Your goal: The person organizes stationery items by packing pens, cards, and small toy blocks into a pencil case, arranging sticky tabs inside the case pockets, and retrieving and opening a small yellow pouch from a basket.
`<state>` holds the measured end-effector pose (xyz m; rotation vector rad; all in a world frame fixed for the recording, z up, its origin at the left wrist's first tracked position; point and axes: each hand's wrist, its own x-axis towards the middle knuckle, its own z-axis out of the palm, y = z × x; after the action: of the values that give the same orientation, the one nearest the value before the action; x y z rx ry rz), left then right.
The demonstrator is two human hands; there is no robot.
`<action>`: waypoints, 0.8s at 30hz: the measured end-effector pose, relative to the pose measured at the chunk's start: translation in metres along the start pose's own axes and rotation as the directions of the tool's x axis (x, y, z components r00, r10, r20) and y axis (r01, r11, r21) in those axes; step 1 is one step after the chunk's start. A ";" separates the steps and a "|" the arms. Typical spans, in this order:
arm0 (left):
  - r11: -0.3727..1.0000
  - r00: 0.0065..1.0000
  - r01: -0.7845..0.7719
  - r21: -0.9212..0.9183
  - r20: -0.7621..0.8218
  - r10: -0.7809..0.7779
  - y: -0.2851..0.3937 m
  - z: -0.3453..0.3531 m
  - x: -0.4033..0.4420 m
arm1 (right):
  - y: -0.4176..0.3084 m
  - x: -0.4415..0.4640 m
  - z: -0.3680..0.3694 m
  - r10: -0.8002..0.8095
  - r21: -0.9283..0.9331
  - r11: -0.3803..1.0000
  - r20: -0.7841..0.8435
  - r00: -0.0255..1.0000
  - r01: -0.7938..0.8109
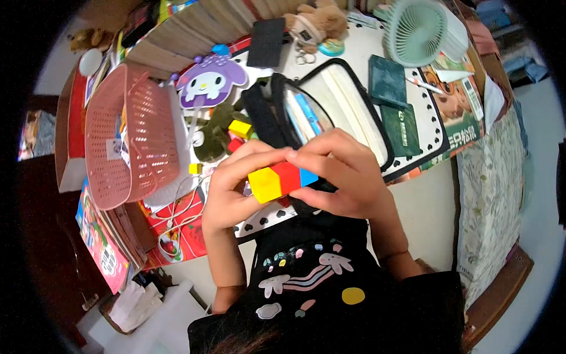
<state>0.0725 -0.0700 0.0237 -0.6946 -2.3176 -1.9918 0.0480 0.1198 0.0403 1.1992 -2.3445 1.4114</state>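
Note:
My left hand [233, 186] and my right hand [348, 177] meet over the near edge of the desk, both closed round a short row of toy blocks. In that row a yellow block [263, 184] is at the left, a red block [287, 178] in the middle and a blue block [308, 176] at the right, partly covered by my right fingers. Just beyond my left hand lie a loose yellow block [240, 128] and a red block [234, 145]. A smaller yellow block [195, 169] rests farther left.
An open black-edged pencil case [377, 133] lies beyond my right hand. At left stands a pink basket [106, 141], near white cables [177, 215]. A dark green plush toy [209, 147], a purple cartoon figure [209, 85] and a mint fan [417, 32] are farther back.

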 end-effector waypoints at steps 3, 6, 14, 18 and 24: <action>0.991 0.991 0.131 -0.020 0.042 -0.130 0.002 0.022 0.011 | 0.010 -0.019 -0.014 0.024 -0.019 1.000 -0.018 1.000 -0.025; 0.959 0.973 0.223 -0.175 0.102 -0.207 0.003 0.041 0.021 | 0.022 -0.044 -0.031 0.182 0.063 0.983 -0.160 0.970 -0.174; 0.773 0.917 -0.279 0.570 0.397 0.038 -0.010 0.039 0.097 | 0.058 -0.098 -0.034 0.731 0.684 0.632 -0.371 0.572 -0.364; 0.655 0.696 -0.434 0.619 0.692 -0.192 -0.046 0.065 0.129 | 0.067 -0.098 -0.026 0.786 0.716 0.568 -0.326 0.526 -0.405; 0.600 0.494 -0.555 0.577 0.808 -0.320 -0.063 0.085 0.143 | 0.072 -0.098 -0.020 0.843 0.803 0.470 -0.285 0.456 -0.367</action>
<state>-0.0540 0.0501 -0.0101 -1.9685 -2.9852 -0.1346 0.0582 0.2071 -0.0463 -0.3981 -1.8033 2.5023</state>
